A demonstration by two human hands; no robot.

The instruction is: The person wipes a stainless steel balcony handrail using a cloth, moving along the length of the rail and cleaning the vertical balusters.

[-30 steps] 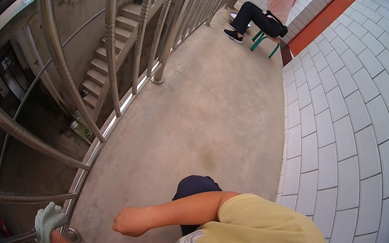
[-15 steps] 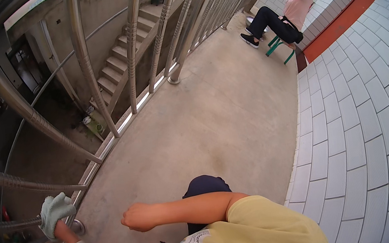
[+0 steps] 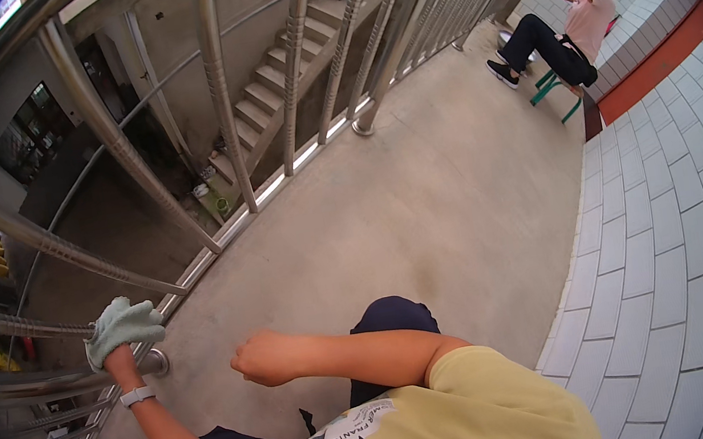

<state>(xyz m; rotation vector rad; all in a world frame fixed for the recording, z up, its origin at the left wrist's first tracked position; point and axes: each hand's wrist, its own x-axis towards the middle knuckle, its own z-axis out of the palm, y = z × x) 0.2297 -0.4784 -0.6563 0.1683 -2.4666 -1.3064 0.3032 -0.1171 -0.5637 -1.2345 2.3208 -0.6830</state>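
Observation:
My left hand (image 3: 125, 331), in a pale green-grey knit glove, is closed around the lower part of a ribbed metal railing bar (image 3: 20, 323). Its fingertips point toward the floor side. A light band circles that wrist. Just beside the glove stands a thicker post with a round base (image 3: 156, 362). My bare right hand (image 3: 268, 357) is curled into a loose fist in front of my bent knee (image 3: 394, 315), touching no part of the railing. Nothing shows in the fist, though its palm side is hidden.
Along the left runs the metal railing (image 3: 292, 71), with a drop and concrete stairs (image 3: 262, 97) beyond it. The concrete floor (image 3: 421, 201) stretches ahead. A white tiled wall (image 3: 645, 259) bounds the right. Farther off, a person (image 3: 589, 24) sits on a green stool (image 3: 546, 84), arms raised to the railing.
My view has turned a little, so the railing, stairs and seated person appear farther right. My left glove stays on the same bar, and my right fist remains closed.

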